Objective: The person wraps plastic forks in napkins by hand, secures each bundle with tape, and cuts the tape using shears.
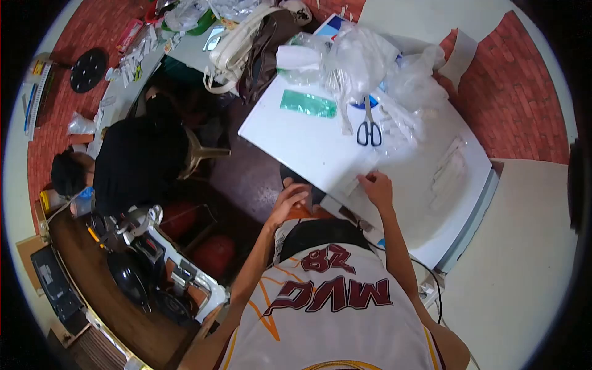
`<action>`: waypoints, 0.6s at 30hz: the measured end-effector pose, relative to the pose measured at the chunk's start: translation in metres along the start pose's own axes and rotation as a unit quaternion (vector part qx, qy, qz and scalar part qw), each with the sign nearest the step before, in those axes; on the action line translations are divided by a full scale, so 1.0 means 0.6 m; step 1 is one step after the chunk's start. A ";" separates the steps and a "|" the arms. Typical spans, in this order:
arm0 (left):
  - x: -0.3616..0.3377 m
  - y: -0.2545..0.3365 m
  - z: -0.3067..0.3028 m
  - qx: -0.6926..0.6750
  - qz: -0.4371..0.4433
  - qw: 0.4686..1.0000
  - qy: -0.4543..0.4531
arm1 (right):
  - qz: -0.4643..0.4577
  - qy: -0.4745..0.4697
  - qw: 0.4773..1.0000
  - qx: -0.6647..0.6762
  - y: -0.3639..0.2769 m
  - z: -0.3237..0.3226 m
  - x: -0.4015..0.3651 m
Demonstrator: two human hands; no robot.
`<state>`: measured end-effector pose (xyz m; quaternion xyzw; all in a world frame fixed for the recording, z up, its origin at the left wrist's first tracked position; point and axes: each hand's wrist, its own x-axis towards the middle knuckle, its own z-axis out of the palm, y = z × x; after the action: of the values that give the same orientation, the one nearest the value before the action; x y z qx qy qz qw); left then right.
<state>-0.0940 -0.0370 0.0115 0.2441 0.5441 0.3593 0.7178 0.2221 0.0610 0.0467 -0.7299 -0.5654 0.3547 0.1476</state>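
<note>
My right hand (377,187) rests over the near part of the white table (296,139), its fingers bent together by a small pale strip (352,187). Whether the fingers grip the strip is too small to tell. My left hand (288,202) hangs off the table edge above my lap, fingers loosely spread, with nothing seen in it. Beyond my right hand lie dark-handled scissors (369,134), blades pointing away. A green translucent packet (308,104) lies flat to their left. White strips (450,169) lie on the table's right side.
Clear plastic bags (357,61) are heaped at the table's far side. Beige and brown bags (237,52) stand at its far left corner. A person in black (139,163) sits at the left, near a machine (148,246) and red stools (213,254). A cable runs beside my right arm.
</note>
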 end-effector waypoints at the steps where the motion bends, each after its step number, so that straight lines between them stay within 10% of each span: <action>1: 0.004 0.001 -0.023 -0.013 -0.030 0.999 0.014 | 0.033 -0.043 0.996 0.071 -0.005 -0.008 0.006; 5: 0.021 -0.046 -0.142 -0.050 -0.079 0.991 0.092 | 0.108 -0.133 0.951 0.257 -0.028 -0.061 0.013; 12: 0.022 -0.163 -0.384 0.027 -0.262 0.936 0.233 | 0.074 0.091 0.933 0.339 -0.112 -0.158 0.089; 18: 0.080 -0.085 -0.442 0.078 -0.255 0.951 0.160 | 0.195 0.235 0.916 0.259 -0.032 -0.123 0.066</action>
<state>-0.3276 -0.0420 -0.1319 0.0917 0.7218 0.1555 0.6681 0.2631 0.1176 0.0967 -0.8245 -0.2490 0.3287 0.3874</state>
